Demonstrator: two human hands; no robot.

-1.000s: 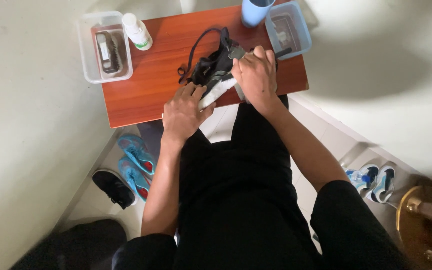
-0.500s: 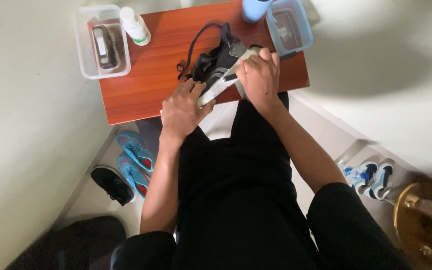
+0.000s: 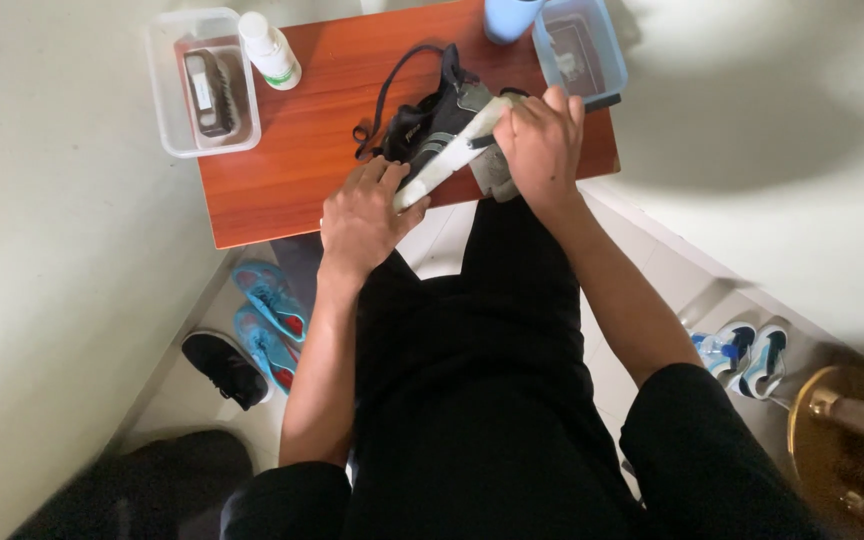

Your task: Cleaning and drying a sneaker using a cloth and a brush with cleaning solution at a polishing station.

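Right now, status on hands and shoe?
Left hand grips black shoe at its white sole. Right hand presses grey cloth on it. Nothing in the way.

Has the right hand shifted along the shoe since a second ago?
Yes. The right hand has slid along the black shoe toward the clear blue tub, its fingertips now at the tub's near corner.

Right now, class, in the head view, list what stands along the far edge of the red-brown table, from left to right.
Clear tub holding a brush → white bottle → blue cup → clear blue-tinted tub.
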